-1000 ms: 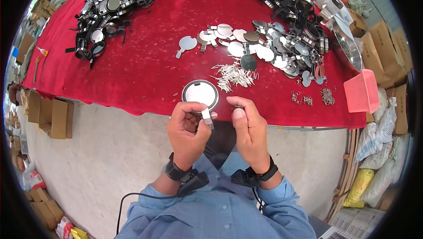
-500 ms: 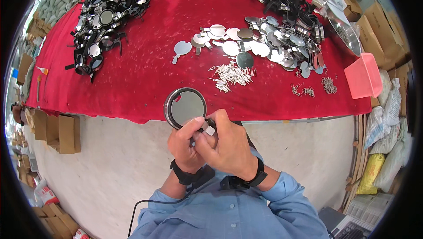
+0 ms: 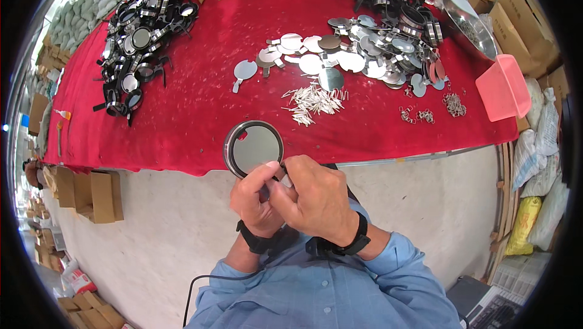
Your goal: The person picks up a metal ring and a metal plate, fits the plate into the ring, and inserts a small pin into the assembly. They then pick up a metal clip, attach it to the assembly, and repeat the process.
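In front of my chest I hold a round black-and-silver ring with a flat grey disc set inside it. A small red patch shows at the disc's upper left edge. My left hand is closed around the near side of the ring, thumb on top. Beside it, my right hand pinches at the disc's narrow tab, where the ring's black end lies; the fingers largely cover this spot. Farther off on the red cloth lie loose discs with tabs and a heap of small whitish pins.
Finished-looking black rings with discs are piled at the left, more black rings at the far right. Small metal clips, a pink plastic bin and a metal bowl stand right. A cardboard box is on the floor, left.
My right fingers have closed further over the tab, which now shows less. The ring stays almost in place while the view has turned slightly.
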A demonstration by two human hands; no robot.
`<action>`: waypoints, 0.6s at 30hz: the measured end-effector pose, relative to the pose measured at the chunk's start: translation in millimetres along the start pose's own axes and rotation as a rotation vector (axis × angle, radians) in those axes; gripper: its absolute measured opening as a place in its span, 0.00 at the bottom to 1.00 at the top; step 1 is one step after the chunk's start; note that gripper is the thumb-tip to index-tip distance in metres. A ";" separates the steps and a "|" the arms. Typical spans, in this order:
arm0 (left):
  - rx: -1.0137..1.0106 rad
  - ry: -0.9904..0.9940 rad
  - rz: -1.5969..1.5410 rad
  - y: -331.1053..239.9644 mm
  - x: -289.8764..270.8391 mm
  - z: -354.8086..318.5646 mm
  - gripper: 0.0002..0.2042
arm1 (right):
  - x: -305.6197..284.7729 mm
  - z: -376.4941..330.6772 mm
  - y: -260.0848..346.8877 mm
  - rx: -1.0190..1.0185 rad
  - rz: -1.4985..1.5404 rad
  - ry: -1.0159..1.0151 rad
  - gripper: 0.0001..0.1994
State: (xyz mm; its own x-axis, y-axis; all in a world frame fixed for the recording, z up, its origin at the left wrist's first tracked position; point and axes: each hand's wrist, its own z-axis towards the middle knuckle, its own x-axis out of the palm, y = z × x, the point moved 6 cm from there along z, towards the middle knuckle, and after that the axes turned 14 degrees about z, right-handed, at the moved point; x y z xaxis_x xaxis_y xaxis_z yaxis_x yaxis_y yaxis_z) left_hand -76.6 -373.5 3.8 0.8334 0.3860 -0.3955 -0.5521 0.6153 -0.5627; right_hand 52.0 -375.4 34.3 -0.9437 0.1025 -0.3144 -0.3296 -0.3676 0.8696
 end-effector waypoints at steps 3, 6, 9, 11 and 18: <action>0.001 0.042 0.005 3.1 1.5 -6.5 0.23 | -3.1 -0.1 -0.3 -0.039 -0.034 -0.015 0.14; -0.002 0.006 -0.095 7.7 6.0 -8.3 0.24 | -5.2 1.8 -4.0 -0.034 0.022 -0.034 0.15; 0.062 -0.005 -0.194 1.8 8.9 2.7 0.26 | -11.2 7.5 -6.4 -0.002 0.100 -0.059 0.17; 0.058 0.040 -0.200 3.0 2.6 1.1 0.27 | -14.9 7.8 -1.8 -0.009 0.119 -0.063 0.18; -0.229 0.267 -0.136 11.5 20.8 -9.3 0.29 | -21.8 12.0 -23.6 0.007 -0.062 0.118 0.17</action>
State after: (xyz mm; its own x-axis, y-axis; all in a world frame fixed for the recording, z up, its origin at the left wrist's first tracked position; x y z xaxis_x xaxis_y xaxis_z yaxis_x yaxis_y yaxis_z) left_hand -65.8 -364.8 -17.6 0.8802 0.0997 -0.4640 -0.4531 0.4671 -0.7593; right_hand 80.0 -357.9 25.2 -0.9120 0.0154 -0.4100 -0.3880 -0.3573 0.8496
